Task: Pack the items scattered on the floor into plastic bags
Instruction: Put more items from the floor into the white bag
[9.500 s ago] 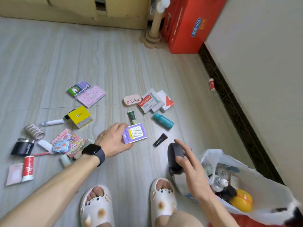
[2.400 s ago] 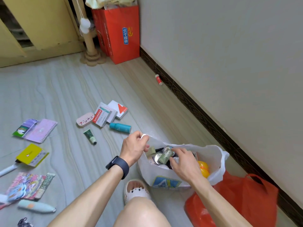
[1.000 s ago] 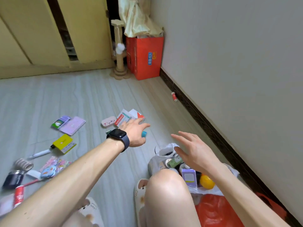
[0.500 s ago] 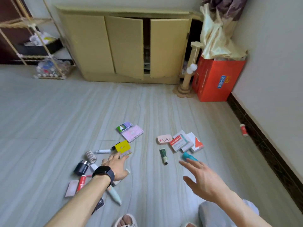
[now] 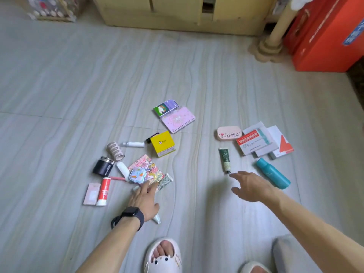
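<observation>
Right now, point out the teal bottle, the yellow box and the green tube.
teal bottle (image 5: 272,173): head view, middle of its body.
yellow box (image 5: 162,142): head view, centre of its top face.
green tube (image 5: 225,158): head view, midway along its length.

A black smartwatch (image 5: 131,212) bands the wrist of the left hand (image 5: 144,200). Forearms are bare. White cartoon-faced slippers (image 5: 163,259); grey cloth (image 5: 285,253) over one knee.

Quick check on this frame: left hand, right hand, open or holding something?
Left hand: open, fingers straight, over a pale plastic tube, holding nothing.
Right hand: open, fingers spread, empty, near the dark green tube.
</observation>
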`<state>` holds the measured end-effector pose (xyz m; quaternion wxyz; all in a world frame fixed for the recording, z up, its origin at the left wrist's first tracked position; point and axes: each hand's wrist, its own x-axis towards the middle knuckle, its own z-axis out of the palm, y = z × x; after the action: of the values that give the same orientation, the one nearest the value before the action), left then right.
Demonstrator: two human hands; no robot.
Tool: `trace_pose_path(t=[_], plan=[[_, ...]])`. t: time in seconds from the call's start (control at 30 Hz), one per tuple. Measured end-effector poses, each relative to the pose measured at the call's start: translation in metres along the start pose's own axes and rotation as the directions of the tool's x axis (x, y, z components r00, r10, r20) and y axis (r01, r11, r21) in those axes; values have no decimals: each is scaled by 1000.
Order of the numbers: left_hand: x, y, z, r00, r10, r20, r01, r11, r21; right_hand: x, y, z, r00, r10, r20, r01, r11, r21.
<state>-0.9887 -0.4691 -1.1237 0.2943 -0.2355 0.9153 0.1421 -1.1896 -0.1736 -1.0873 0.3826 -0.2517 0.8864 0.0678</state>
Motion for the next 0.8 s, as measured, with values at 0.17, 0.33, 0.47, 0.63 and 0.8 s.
trace_pose_path(t=[0.17,0.33,0.47,0.63,0.8], plan=[[39,-2,7,985,103,-141,-85,989,123,72,-11,-15,995,43,-92,-29,988,149],[53,4,21,966,132,-221,-79,970,232,97,-24,10,993,55,-107,-40,990,137],[43,17,41,928,249,-278,-174,947,268,74,-32,49,950,21,-313,4,997,78],[23,32,49,956,258,-138,-249,965,79,18,-40,67,965,152,-213,-13,840,542],[-4,59,17,973,223,-59,-229,912,-341,-83,-49,57,934,302,-191,108,270,957]])
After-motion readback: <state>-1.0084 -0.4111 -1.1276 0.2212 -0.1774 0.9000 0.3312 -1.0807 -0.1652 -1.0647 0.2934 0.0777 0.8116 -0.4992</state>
